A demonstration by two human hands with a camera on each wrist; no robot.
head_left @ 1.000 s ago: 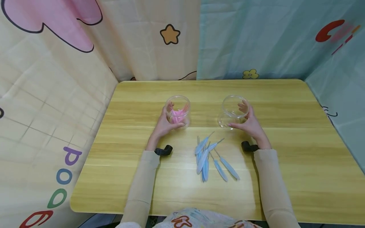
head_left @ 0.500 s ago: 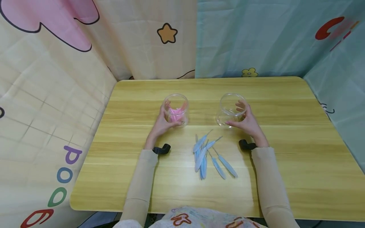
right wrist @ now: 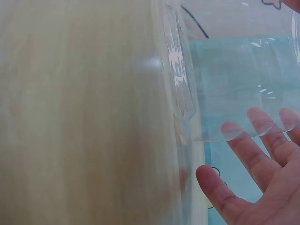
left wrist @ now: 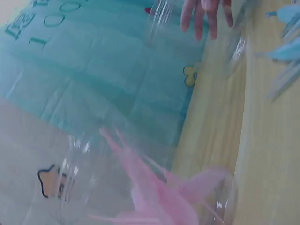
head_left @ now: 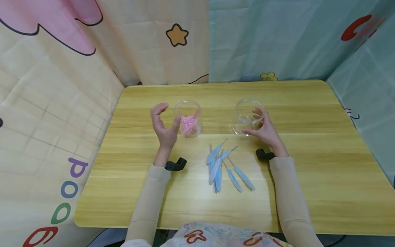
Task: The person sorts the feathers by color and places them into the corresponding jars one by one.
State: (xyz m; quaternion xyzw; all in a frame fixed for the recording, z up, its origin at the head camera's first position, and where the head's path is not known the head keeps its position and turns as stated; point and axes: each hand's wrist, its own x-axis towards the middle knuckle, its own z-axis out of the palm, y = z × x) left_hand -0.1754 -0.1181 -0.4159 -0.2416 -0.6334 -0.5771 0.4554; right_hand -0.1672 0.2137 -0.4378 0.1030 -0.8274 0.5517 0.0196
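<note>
A clear jar (head_left: 186, 133) with pink feathers (head_left: 189, 125) in it stands upright on the table, left of centre. Just left of it my left hand (head_left: 166, 134) is raised and holds nothing, its fingers loosely curved and its thumb near the jar wall. My right hand (head_left: 267, 132) grips a second clear jar (head_left: 240, 125), thumb at the front and fingers round the far side. In the right wrist view, fingertips (right wrist: 234, 130) lie along this jar's wall. Several blue feathers (head_left: 217, 168) lie in a loose pile on the table between my forearms.
The wooden table (head_left: 324, 171) has its far edge close to the printed curtains (head_left: 271, 41). A black wrist camera (head_left: 176, 164) sits on my left wrist and another wrist camera (head_left: 263, 155) on my right.
My left hand has let go of the jar with the pink feathers and moved off to its left. My right hand stays round its jar. The blue feathers have not moved.
</note>
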